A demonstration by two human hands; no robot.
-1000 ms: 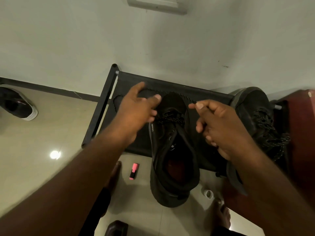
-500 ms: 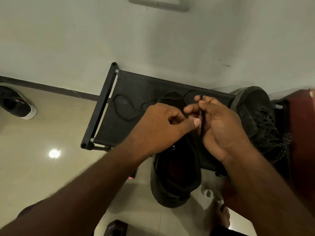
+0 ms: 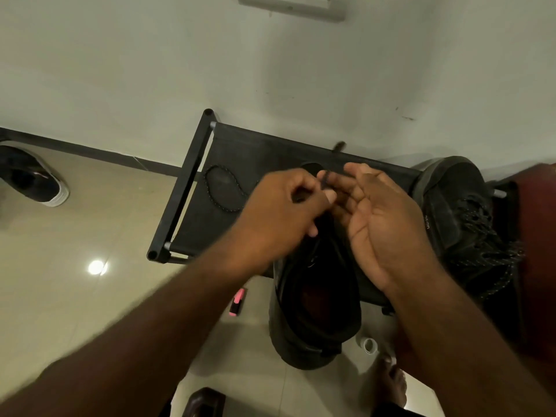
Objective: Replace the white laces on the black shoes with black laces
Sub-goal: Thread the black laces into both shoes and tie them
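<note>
1. Black lace (image 3: 230, 210) — its slack lies looped on the shoe rack (image 3: 180, 188), and its end rises to the hands above the toe of the middle black shoe (image 3: 316, 299).
2. Half a second ago the right hand pinched that end. Now the left hand (image 3: 285, 215) pinches it with curled fingers, while the right hand (image 3: 388, 221) has opened, palm showing, gripping nothing.
3. That reads as a hand-over — probably readying the next eyelet or a knot.
4. Second shoe (image 3: 457, 212), just right of the hands, already carries a dark speckled lace.

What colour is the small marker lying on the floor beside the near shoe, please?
The marker is pink, best seen in the head view.
</note>
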